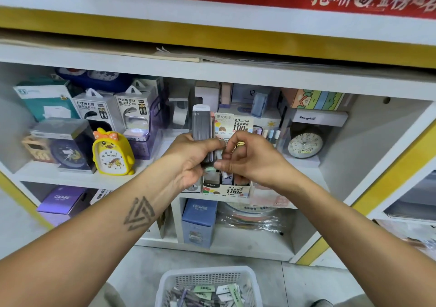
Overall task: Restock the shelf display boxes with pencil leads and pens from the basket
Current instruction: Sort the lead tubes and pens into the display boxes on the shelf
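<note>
My left hand grips an upright stack of grey pencil lead cases in front of the shelf. My right hand pinches one case at the stack's lower right edge, thumb and fingers closed on it. Just below both hands stands the lead display box, marked 0.7 HB 100, with a few cases standing in it. Its printed back card rises behind the hands. A white plastic basket on the floor at the bottom centre holds several lead packs and pens.
The shelf carries a yellow duck alarm clock, power bank boxes, a boxed blue clock and a round clock. Pens stand in a box to the right of the card. Blue and purple boxes sit on the lower shelf.
</note>
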Tool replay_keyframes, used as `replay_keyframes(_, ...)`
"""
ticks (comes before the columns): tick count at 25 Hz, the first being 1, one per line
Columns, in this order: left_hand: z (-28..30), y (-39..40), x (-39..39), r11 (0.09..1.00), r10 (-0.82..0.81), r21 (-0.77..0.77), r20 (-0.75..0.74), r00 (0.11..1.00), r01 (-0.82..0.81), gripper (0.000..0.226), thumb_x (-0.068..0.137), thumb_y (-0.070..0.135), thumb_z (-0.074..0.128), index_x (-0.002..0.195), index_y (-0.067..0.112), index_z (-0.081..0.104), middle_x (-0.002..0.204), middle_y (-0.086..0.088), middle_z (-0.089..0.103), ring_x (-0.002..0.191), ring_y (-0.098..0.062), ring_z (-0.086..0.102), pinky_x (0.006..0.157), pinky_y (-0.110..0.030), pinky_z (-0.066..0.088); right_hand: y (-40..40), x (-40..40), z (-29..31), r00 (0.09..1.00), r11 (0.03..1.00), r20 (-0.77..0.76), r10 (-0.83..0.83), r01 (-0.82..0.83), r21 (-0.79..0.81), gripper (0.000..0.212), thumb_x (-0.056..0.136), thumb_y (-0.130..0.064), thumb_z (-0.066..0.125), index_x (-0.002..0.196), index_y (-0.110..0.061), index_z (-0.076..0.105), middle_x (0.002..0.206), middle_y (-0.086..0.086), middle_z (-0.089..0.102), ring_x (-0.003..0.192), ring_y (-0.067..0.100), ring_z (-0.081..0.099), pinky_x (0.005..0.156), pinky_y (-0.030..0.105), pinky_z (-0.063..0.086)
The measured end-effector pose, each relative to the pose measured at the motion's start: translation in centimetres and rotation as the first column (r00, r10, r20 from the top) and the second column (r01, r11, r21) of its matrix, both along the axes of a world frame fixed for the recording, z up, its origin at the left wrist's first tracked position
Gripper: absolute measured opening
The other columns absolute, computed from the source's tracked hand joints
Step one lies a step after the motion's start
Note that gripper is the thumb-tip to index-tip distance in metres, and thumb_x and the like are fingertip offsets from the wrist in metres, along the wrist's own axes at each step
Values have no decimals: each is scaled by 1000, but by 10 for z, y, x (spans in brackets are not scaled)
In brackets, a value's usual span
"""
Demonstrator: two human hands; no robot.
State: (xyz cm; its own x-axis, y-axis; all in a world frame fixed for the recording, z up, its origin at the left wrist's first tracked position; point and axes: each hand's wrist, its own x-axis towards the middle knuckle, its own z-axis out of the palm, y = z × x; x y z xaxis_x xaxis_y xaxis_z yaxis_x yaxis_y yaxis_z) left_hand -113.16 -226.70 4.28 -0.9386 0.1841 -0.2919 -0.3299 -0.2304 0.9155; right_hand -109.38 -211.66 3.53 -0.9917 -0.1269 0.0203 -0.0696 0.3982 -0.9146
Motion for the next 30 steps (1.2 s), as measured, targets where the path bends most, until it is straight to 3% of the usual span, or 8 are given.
replay_keyframes(4,-1,6,0,999,-30,40,-12,999,31,46,79,-3,75,120,-10,57,90,-25,72,75,-34,71,63,-44,61,12,8,11,999,998,45,12,-9,-61,39,85,-4,77,113,-6,50,72,25,70,49,24,63,52,34,53)
replay_keyframes(7,-2,12,0,993,-40,110,21,999,37,42,79,-2,75,118,-6,59,91,-25,73,81,-36,73,71,-50,61,23,12,15,997,997,72,39,-34,-66,69,86,2,73,142,-19,40,75,20,73,55,27,69,55,33,57)
replay_keyframes(10,-4,19,-2,989,-41,140,33,999,36,32,80,-4,74,110,-6,65,92,-25,73,79,-34,73,67,-42,62,36,14,14,996,996,82,27,-19,-88,98,84,6,72,156,-36,20,77,19,73,61,31,72,59,34,59)
replay_keyframes(13,-6,25,-1,987,-93,132,29,995,88,31,78,-6,73,108,-8,65,92,-27,72,75,-31,74,63,-36,60,50,16,14,995,993,103,9,3,-115,110,84,7,71,156,-47,8,82,19,74,67,33,74,63,34,61)
replay_keyframes(19,-10,41,5,976,-214,20,-46,976,215,23,79,-4,74,101,-1,71,95,-23,74,85,-35,72,83,-50,57,68,22,16,990,990,138,33,-13,-143,116,84,3,75,150,-59,3,87,23,74,75,40,74,66,37,62)
replay_keyframes(24,-10,45,8,965,-262,-24,-80,962,261,28,78,-9,72,105,-2,71,101,-23,73,102,-43,67,92,-58,52,70,20,15,989,988,136,49,-28,-150,119,81,3,78,151,-56,3,89,21,75,75,40,74,65,39,62)
replay_keyframes(27,-9,44,8,965,-262,-15,-75,962,262,26,77,-10,72,102,-4,71,101,-26,72,94,-40,70,87,-53,55,72,19,16,996,997,92,10,-3,-77,109,76,5,81,149,-45,18,88,19,76,76,39,74,61,39,60)
replay_keyframes(30,-7,43,5,968,-248,17,-71,966,250,17,75,-7,75,93,-5,73,92,-26,73,72,-26,72,66,-36,60,77,19,22,995,992,-9,-99,98,-76,76,76,7,80,132,-26,39,84,19,75,73,34,74,59,35,57)
